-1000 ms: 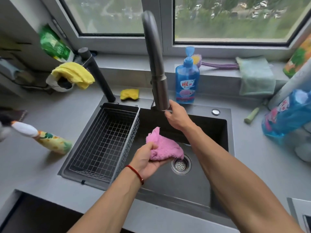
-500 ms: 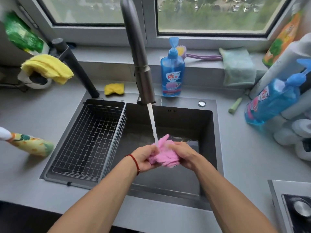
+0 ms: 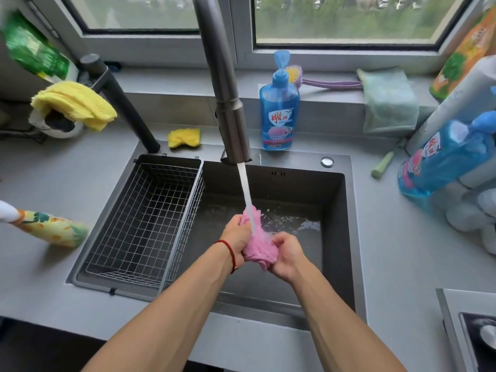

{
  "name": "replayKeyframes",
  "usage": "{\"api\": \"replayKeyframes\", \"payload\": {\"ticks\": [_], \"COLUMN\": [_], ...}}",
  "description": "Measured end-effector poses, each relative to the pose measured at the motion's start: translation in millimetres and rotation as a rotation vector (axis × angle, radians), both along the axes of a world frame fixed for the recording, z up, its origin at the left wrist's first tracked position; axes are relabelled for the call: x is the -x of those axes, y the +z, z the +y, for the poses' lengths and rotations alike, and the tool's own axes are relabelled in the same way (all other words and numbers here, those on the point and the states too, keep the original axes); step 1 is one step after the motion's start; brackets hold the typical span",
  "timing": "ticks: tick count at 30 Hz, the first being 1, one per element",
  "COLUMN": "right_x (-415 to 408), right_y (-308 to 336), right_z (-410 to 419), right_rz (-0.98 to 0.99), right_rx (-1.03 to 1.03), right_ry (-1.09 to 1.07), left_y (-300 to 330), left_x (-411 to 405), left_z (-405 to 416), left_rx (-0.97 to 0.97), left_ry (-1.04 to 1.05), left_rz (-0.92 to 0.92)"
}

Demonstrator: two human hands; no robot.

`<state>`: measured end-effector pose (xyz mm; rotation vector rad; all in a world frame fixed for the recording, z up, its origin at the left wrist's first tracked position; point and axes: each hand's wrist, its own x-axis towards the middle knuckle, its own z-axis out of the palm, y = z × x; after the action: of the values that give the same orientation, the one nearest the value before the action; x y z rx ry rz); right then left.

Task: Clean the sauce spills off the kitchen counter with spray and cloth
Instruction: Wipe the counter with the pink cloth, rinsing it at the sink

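Both bare forearms reach forward from the near edge and angle in toward each other, meeting at the middle. The left hand [image 3: 236, 234] sits slightly farther away, its fingers curled round the far part of a pink cloth [image 3: 259, 248]; a red cord circles its wrist. The right hand [image 3: 285, 255] is close beside it on the right, knuckles up, fingers curled round the near part.

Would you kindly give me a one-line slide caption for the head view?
Both hands, left and right, wring a pink cloth under the running faucet over the sink.
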<state>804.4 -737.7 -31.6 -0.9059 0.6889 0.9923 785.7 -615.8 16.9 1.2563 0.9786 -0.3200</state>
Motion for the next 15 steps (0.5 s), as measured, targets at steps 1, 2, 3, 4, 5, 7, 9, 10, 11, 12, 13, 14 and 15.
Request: {"api": "replayKeyframes", "payload": {"ticks": [1, 2, 3, 4, 5, 7, 9, 10, 11, 12, 13, 14, 15], "right_x": [-1.1, -2.8, -4.1, -5.0, -4.5, 1.2, 7.6, 8.1, 6.6, 2.5, -2.5, -6.2, -8.6], "right_y": [1.4, 4.1, 5.9, 7.1, 10.2, 16.8, 22.8, 24.0, 22.7, 18.3, 11.9, 6.0, 1.1], "right_z": [-0.6, -1.6, -0.8, 1.8, 6.7, 20.3, 32.8, 37.0, 38.8, 39.2, 38.3, 36.1, 34.5], "right_rz": [-0.002, -0.029, -0.087, -0.168, -0.274, -0.48, -0.642, -0.7, -0.736, -0.732, -0.695, -0.635, -0.565], "right_rx": [0.01, 0.057, 0.147, 0.25, 0.327, 0.423, 0.497, 0.55, 0.613, 0.667, 0.706, 0.734, 0.749], "right_ry": [-0.023, -0.04, -0.057, -0.091, -0.122, -0.128, -0.065, -0.023, 0.007, 0.022, 0.027, 0.037, 0.051], "left_y": [-0.9, -1.8, -2.5, -3.2, -3.5, -4.3, -13.1, -14.0, -16.2, -18.4, -20.8, -21.2, -23.4], "left_x": [1.6, 3.1, 5.1, 6.2, 5.9, 4.2, -1.4, -4.7, -8.3, -12.5, -14.7, -14.6, -14.1], "left_z": [3.0, 5.8, 7.3, 6.1, 2.5, -9.2, -19.9, -23.7, -25.3, -25.0, -23.8, -22.2, -19.4], "left_rx": [-0.033, -0.042, 0.0, 0.119, 0.261, 0.457, 0.484, 0.49, 0.48, 0.436, 0.356, 0.293, 0.282], "left_ry": [-0.001, 0.008, 0.029, 0.061, 0.087, 0.134, 0.243, 0.291, 0.342, 0.384, 0.402, 0.408, 0.401], "left_rz": [0.02, 0.049, 0.087, 0.141, 0.198, 0.229, 0.159, 0.114, 0.084, 0.086, 0.114, 0.157, 0.171]}}
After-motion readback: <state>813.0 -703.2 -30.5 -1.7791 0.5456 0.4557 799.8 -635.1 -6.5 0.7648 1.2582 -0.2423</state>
